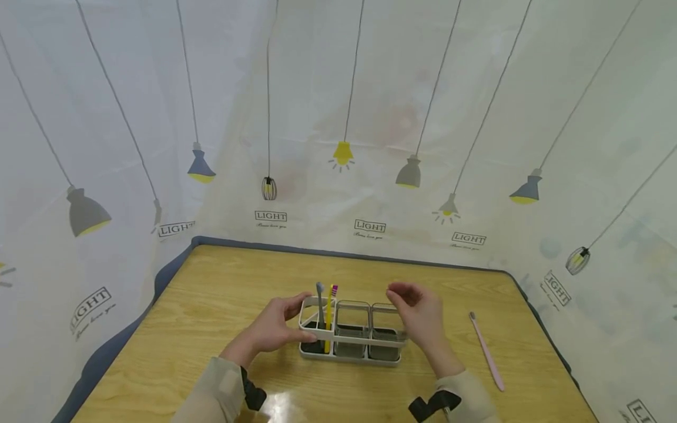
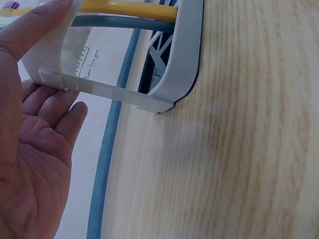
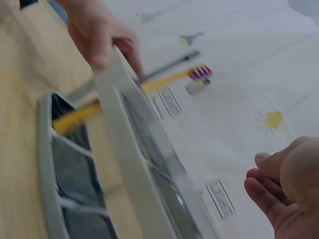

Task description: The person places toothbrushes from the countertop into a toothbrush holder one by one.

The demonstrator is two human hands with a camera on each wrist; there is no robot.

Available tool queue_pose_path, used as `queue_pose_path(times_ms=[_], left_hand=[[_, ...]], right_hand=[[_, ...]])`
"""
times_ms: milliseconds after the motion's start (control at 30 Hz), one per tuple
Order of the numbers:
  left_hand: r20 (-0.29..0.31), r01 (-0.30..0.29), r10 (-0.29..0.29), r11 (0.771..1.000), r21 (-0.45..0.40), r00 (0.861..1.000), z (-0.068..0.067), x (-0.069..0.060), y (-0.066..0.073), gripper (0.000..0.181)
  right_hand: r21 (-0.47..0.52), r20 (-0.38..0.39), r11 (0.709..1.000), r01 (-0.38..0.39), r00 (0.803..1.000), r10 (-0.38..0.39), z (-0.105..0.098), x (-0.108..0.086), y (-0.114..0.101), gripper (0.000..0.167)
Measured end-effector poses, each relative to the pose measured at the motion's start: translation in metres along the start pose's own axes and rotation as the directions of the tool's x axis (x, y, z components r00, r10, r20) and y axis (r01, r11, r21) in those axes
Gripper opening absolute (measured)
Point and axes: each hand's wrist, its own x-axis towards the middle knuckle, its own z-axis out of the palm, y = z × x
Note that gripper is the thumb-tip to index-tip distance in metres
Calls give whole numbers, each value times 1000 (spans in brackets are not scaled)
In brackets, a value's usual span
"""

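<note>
A white toothbrush holder [image 1: 365, 339] stands on the table, with three compartments side by side. My left hand [image 1: 272, 323] grips its left end, thumb on the front rail and fingers behind. In the left compartment a grey toothbrush [image 1: 320, 308] and a yellow toothbrush [image 1: 328, 323] stand upright, bristles up. Clear cups [image 1: 351, 351] occupy the middle and right compartments. Near the holder's right end is my right hand [image 1: 423, 317], its fingers loosely bent. In the right wrist view, nothing shows between that hand's thumb and fingers [image 3: 269, 191].
A pink toothbrush [image 1: 488, 355] lies on the wooden table [image 1: 238, 276], to the right of my right hand. Behind the table's dark blue edge [image 1: 338, 254] hangs a pale sheet [image 1: 312, 235] printed with lamps.
</note>
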Motion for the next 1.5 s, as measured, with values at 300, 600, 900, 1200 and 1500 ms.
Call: queue_pose_path(times_ms=[300, 600, 900, 1200, 1500], left_hand=[[3, -16, 16, 1000, -3, 1000, -1, -1, 0, 104], [-1, 0, 0, 1000, 14, 1000, -1, 0, 1, 103], [6, -2, 2, 1000, 11, 1000, -2, 0, 3, 103], [6, 2, -2, 1000, 7, 1000, -1, 1, 2, 100], [4, 3, -3, 1000, 5, 1000, -2, 0, 2, 101]], right_hand=[[-214, -60, 973, -83, 996, 72, -71, 29, 34, 20], [-450, -73, 877, -167, 986, 151, -138, 40, 88, 30], [-594, 78, 780, -196, 951, 299, -169, 34, 119, 37], [-649, 160, 717, -253, 877, 454, -170, 23, 148, 48], [-630, 185, 725, -280, 852, 490, -163, 19, 157, 37]])
